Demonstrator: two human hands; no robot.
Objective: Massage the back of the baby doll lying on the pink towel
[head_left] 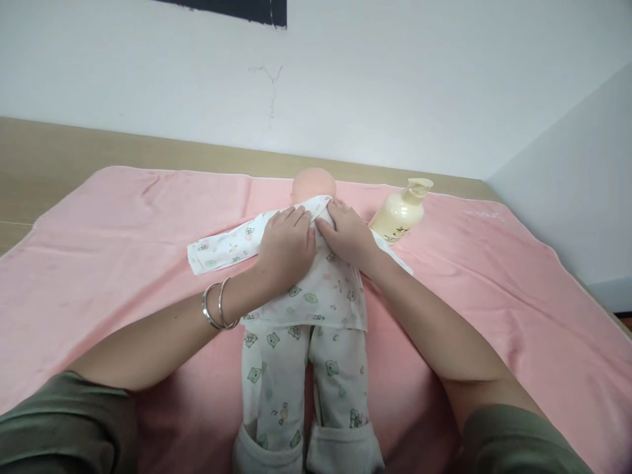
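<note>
A doll with a bare, rounded head (315, 184) lies on a pink cloth, dressed in a white long-sleeved top (330, 296) with small green prints. Matching white trousers (281, 375) cover its legs, their cuffs turned up. My left hand (289, 247) rests flat on the left side of the chest, fingers stretched toward the collar. On the other side of the collar lies my right hand (349, 234), its thumb apart from the fingers. The fingertips of both hands are near the neckline. The doll's sleeves spread out to either side.
A pump bottle of pale yellow liquid (401, 212) leans at the right of the doll's head. The pink cloth (148, 224) covers most of the wooden surface (99, 145). Behind stands a white wall with a dark panel (247, 8) at the top.
</note>
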